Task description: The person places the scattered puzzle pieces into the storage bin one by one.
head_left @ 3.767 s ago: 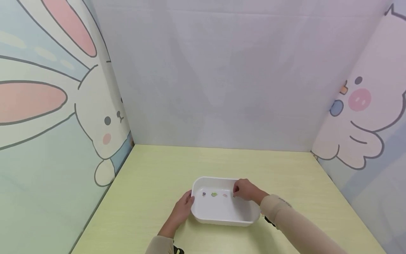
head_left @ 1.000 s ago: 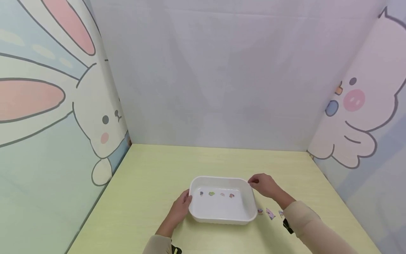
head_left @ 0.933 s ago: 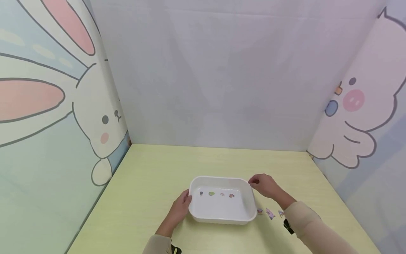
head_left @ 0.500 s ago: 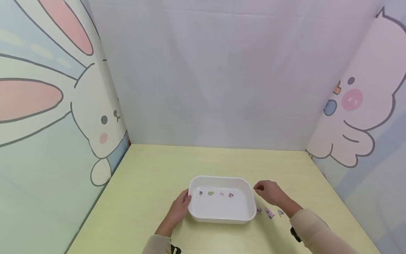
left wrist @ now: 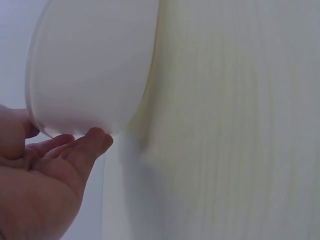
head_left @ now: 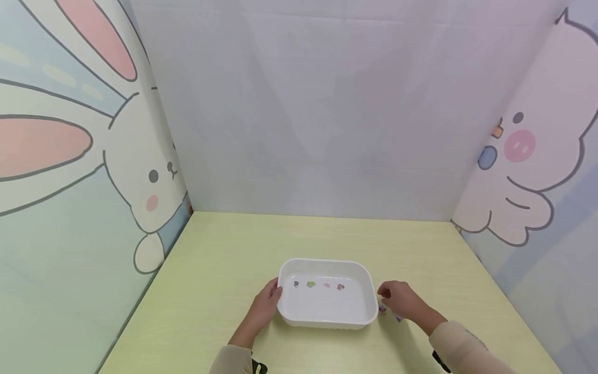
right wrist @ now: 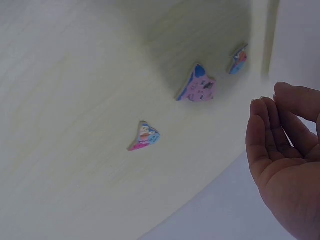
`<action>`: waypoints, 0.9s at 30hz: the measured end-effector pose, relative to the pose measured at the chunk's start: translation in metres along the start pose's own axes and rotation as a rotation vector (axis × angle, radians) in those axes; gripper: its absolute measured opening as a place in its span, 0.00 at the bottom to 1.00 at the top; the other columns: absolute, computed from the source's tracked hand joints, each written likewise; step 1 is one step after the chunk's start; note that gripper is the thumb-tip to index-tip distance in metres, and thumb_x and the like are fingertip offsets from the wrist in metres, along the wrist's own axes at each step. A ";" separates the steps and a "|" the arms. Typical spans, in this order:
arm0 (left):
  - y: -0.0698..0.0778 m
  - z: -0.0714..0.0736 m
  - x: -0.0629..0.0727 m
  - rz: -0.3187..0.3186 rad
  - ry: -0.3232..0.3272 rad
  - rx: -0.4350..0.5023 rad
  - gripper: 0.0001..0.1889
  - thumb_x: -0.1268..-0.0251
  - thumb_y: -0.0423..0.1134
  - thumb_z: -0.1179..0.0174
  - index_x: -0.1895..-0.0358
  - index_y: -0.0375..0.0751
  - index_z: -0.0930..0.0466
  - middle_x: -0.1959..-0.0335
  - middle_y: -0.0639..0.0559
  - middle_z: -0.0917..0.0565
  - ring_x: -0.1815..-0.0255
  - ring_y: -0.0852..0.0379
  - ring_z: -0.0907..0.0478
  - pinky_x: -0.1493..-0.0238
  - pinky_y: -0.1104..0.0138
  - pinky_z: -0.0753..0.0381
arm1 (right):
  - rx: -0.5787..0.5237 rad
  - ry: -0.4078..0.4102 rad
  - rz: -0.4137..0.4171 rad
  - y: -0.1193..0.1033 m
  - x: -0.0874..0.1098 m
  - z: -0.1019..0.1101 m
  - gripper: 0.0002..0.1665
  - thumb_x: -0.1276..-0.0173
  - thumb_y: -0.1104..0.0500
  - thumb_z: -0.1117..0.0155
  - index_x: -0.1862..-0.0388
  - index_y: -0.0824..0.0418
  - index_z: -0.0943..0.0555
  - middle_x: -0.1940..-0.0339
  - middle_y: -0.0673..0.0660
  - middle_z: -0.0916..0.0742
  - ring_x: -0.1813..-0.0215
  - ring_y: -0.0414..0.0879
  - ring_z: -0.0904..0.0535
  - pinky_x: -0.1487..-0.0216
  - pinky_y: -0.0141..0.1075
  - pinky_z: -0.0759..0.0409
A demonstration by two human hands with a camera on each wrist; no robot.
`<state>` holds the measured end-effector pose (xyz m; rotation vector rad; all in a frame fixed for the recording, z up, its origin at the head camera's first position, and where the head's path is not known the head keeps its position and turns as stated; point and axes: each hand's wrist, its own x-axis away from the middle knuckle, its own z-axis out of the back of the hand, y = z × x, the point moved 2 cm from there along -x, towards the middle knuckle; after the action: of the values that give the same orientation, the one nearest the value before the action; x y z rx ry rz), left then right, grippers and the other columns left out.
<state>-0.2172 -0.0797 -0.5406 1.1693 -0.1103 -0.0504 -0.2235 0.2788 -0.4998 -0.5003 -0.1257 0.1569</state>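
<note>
My left hand [head_left: 264, 304] grips the left end of a white plastic tray [head_left: 327, 310], thumb over the rim and fingers on the outer wall, as the left wrist view shows. A row of small cartoon-printed pieces lies inside the tray, including a green one [head_left: 311, 284] and an orange-brown one [head_left: 340, 286]. Just right of the tray, my right hand [head_left: 404, 301] hovers with loosely bent fingers and nothing visible between them. In the right wrist view, a pink piece [right wrist: 199, 87] and two blue-and-orange pieces, one nearer [right wrist: 145, 136] and one farther [right wrist: 238, 60], lie flat beside that hand.
The tray stands on a pale yellow tabletop [head_left: 233, 249]. A plain light backdrop [head_left: 317, 130] rises behind it. Cartoon-printed panels flank both sides, with a rabbit [head_left: 145, 182] on the left and a pig-nosed figure [head_left: 523, 166] on the right.
My right hand was inside the tray, where an orange-brown piece now shows. Since then it has moved out past the right rim and down over the loose pieces. My left hand kept its hold.
</note>
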 end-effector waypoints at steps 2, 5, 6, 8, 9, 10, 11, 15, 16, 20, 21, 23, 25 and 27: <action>0.000 0.000 0.000 -0.001 -0.003 -0.003 0.24 0.21 0.41 0.56 0.30 0.30 0.37 0.35 0.34 0.29 0.33 0.33 0.36 0.35 0.40 0.39 | -0.001 -0.012 -0.017 0.002 0.001 -0.005 0.08 0.44 0.73 0.34 0.68 0.63 0.19 0.73 0.51 0.21 0.67 0.45 0.25 0.66 0.40 0.21; 0.000 0.001 0.000 -0.003 -0.007 -0.003 0.24 0.21 0.41 0.56 0.30 0.30 0.37 0.34 0.34 0.29 0.33 0.33 0.37 0.35 0.40 0.39 | -0.012 -0.031 -0.031 0.004 0.001 -0.009 0.08 0.45 0.73 0.32 0.69 0.62 0.19 0.74 0.51 0.22 0.69 0.45 0.27 0.69 0.39 0.23; 0.000 0.001 0.000 -0.004 -0.008 -0.001 0.24 0.21 0.41 0.56 0.30 0.30 0.37 0.34 0.34 0.29 0.33 0.33 0.37 0.35 0.40 0.39 | -0.018 -0.035 -0.034 0.004 0.002 -0.010 0.08 0.46 0.73 0.32 0.69 0.62 0.19 0.75 0.51 0.23 0.69 0.45 0.28 0.69 0.39 0.24; 0.000 0.001 0.000 -0.006 -0.010 0.000 0.24 0.21 0.41 0.56 0.30 0.30 0.37 0.34 0.34 0.29 0.32 0.33 0.37 0.35 0.40 0.39 | -0.012 -0.033 -0.018 0.004 0.002 -0.011 0.08 0.46 0.72 0.31 0.70 0.62 0.18 0.75 0.50 0.23 0.70 0.45 0.29 0.69 0.40 0.25; 0.000 0.001 0.000 -0.007 -0.011 0.000 0.24 0.21 0.41 0.56 0.30 0.30 0.37 0.34 0.34 0.29 0.32 0.33 0.37 0.35 0.40 0.39 | -0.003 -0.034 -0.003 0.004 0.002 -0.012 0.08 0.46 0.72 0.30 0.71 0.61 0.18 0.76 0.50 0.23 0.70 0.44 0.29 0.68 0.40 0.25; 0.000 0.001 0.000 -0.008 -0.011 0.002 0.24 0.21 0.41 0.56 0.30 0.30 0.37 0.34 0.34 0.29 0.32 0.33 0.37 0.35 0.41 0.39 | 0.009 -0.031 0.023 0.004 0.003 -0.013 0.08 0.46 0.71 0.29 0.71 0.61 0.18 0.76 0.50 0.23 0.70 0.44 0.29 0.68 0.40 0.25; 0.000 0.001 0.001 -0.007 -0.011 0.004 0.24 0.21 0.41 0.56 0.30 0.30 0.37 0.34 0.34 0.29 0.32 0.33 0.37 0.35 0.41 0.39 | 0.016 -0.031 0.040 0.005 0.003 -0.014 0.08 0.46 0.71 0.29 0.72 0.60 0.18 0.76 0.49 0.23 0.70 0.44 0.29 0.67 0.40 0.25; 0.000 0.001 0.001 -0.002 -0.008 0.007 0.24 0.21 0.41 0.55 0.30 0.30 0.37 0.34 0.34 0.29 0.32 0.33 0.37 0.34 0.41 0.38 | 0.047 -0.034 0.117 0.008 0.003 -0.018 0.09 0.47 0.70 0.27 0.74 0.59 0.18 0.76 0.48 0.23 0.71 0.42 0.30 0.69 0.38 0.25; 0.000 0.001 0.001 0.002 -0.007 0.010 0.24 0.21 0.40 0.55 0.30 0.30 0.37 0.34 0.34 0.29 0.32 0.34 0.37 0.34 0.41 0.38 | 0.049 -0.034 0.130 0.009 0.003 -0.018 0.10 0.48 0.70 0.26 0.74 0.59 0.18 0.76 0.48 0.24 0.72 0.42 0.31 0.70 0.38 0.25; 0.001 0.000 0.002 0.007 -0.005 0.012 0.24 0.21 0.41 0.56 0.30 0.30 0.37 0.34 0.34 0.29 0.32 0.34 0.37 0.34 0.42 0.38 | 0.040 -0.042 0.136 0.013 0.003 -0.021 0.11 0.49 0.71 0.26 0.75 0.58 0.19 0.77 0.49 0.25 0.72 0.43 0.32 0.71 0.37 0.27; 0.001 0.000 0.002 0.008 -0.006 0.013 0.24 0.21 0.41 0.56 0.30 0.30 0.37 0.34 0.34 0.30 0.32 0.34 0.37 0.34 0.42 0.38 | 0.039 -0.044 0.139 0.013 0.003 -0.021 0.11 0.49 0.71 0.26 0.75 0.58 0.19 0.77 0.49 0.25 0.72 0.43 0.32 0.71 0.37 0.28; 0.001 0.000 0.002 0.004 -0.006 0.012 0.24 0.21 0.41 0.56 0.30 0.30 0.37 0.34 0.34 0.30 0.32 0.34 0.37 0.34 0.42 0.38 | 0.035 -0.047 0.152 0.014 0.002 -0.021 0.12 0.49 0.72 0.26 0.75 0.58 0.19 0.77 0.49 0.26 0.72 0.43 0.33 0.71 0.36 0.28; 0.002 0.001 0.003 0.001 -0.004 0.012 0.24 0.21 0.41 0.56 0.30 0.30 0.37 0.34 0.34 0.29 0.32 0.34 0.37 0.34 0.42 0.38 | 0.037 -0.051 0.174 0.015 0.002 -0.021 0.13 0.49 0.72 0.27 0.76 0.57 0.20 0.77 0.48 0.26 0.72 0.42 0.33 0.72 0.36 0.29; 0.002 0.001 0.003 -0.001 -0.004 0.016 0.24 0.21 0.41 0.56 0.30 0.30 0.37 0.34 0.34 0.29 0.32 0.34 0.37 0.34 0.42 0.39 | 0.046 -0.049 0.207 0.015 0.002 -0.020 0.13 0.50 0.72 0.27 0.76 0.57 0.20 0.77 0.47 0.25 0.73 0.41 0.33 0.73 0.35 0.29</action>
<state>-0.2148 -0.0798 -0.5379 1.1853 -0.1136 -0.0524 -0.2198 0.2832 -0.5245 -0.4636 -0.1180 0.3742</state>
